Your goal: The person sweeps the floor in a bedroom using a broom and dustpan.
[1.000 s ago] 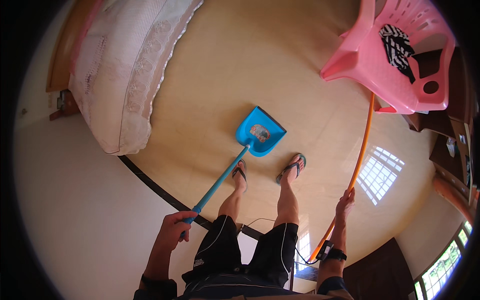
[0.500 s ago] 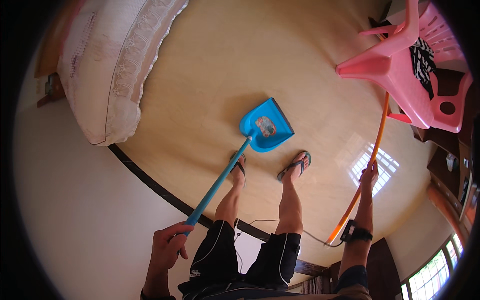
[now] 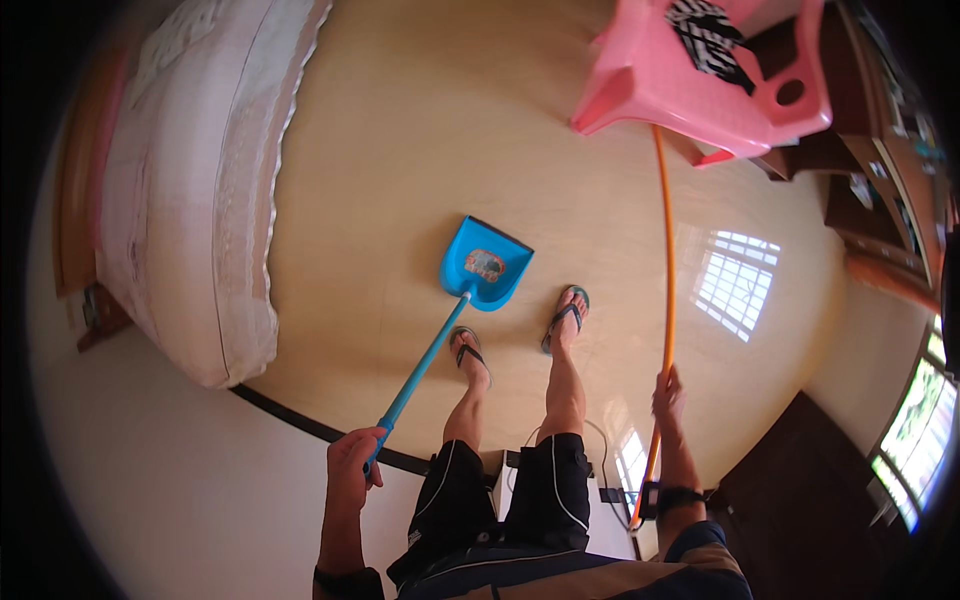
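Note:
My left hand (image 3: 352, 466) is closed around the end of the long handle of a blue dustpan (image 3: 486, 264). The pan hangs in front of my feet, its dark lip pointing away from me; a label sits in its middle, and I make out no dirt in it. My right hand (image 3: 669, 398) grips a long orange pole (image 3: 669, 260) partway down. The pole's far end goes under a pink plastic chair (image 3: 690, 75), which hides whatever is fixed to it. Its near end reaches back beside my forearm.
A bed with a pale lace-edged cover (image 3: 200, 210) stands at the left. Black-and-white cloth (image 3: 710, 40) lies on the chair seat. Brown wooden shelving (image 3: 865, 190) lines the right side, with a window (image 3: 920, 440) nearer me. A thin cable (image 3: 607, 455) loops near my right leg.
My view has turned to the right, so the chair and bed sit further left in the picture. The dustpan has swung so its lip points more straight ahead. Both hands keep their holds.

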Motion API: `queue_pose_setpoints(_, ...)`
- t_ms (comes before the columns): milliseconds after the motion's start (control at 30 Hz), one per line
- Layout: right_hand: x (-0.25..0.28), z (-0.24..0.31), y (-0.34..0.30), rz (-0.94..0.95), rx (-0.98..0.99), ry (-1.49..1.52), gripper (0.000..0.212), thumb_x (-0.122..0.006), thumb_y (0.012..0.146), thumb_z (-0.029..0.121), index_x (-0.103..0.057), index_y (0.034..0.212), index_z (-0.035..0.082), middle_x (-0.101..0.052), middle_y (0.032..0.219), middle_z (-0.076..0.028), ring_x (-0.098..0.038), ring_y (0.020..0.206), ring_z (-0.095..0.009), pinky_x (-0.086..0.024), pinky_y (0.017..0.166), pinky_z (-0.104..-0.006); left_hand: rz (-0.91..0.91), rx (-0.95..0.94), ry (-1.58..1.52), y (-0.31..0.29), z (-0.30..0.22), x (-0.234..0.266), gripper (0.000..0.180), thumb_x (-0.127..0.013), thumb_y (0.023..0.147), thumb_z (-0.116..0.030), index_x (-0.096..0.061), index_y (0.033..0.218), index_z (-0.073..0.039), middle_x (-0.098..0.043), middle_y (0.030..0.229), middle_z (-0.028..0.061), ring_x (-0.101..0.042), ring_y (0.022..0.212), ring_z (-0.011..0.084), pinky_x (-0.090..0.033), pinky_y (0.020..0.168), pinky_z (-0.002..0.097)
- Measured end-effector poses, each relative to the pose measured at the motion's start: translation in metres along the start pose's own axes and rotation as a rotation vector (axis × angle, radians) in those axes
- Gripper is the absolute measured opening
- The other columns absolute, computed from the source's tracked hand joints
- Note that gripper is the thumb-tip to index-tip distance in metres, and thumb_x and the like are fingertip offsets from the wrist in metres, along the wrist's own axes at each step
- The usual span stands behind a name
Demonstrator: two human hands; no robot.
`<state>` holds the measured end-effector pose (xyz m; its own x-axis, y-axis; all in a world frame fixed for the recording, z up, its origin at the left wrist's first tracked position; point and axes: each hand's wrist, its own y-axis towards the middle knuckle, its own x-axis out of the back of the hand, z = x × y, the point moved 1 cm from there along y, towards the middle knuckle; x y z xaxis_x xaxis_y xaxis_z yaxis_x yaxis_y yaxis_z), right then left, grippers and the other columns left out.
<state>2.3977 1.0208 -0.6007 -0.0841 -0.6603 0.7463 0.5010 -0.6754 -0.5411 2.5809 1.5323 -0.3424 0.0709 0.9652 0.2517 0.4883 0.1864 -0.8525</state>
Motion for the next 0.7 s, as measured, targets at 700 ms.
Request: queue_pose_setpoints(700,0.038,0.049,0.092,-0.146,-0.001,0.067,0.039,-0.042,0.095,0.039,-0.059,0.105,0.006,-0.064,0.078,-0.022,-0.062,0.070,-0.042,-0.049,0.062,-0.0487,-0.011,-0.052,0.156,-0.002,-0.025,-0.022,0.026,-0.061,0.086,-0.025,-0.066,0.095,-0.001,-0.067,0.085,0.0117,-0.044,0.037,0.0106,-0.024,0.032,0.0221)
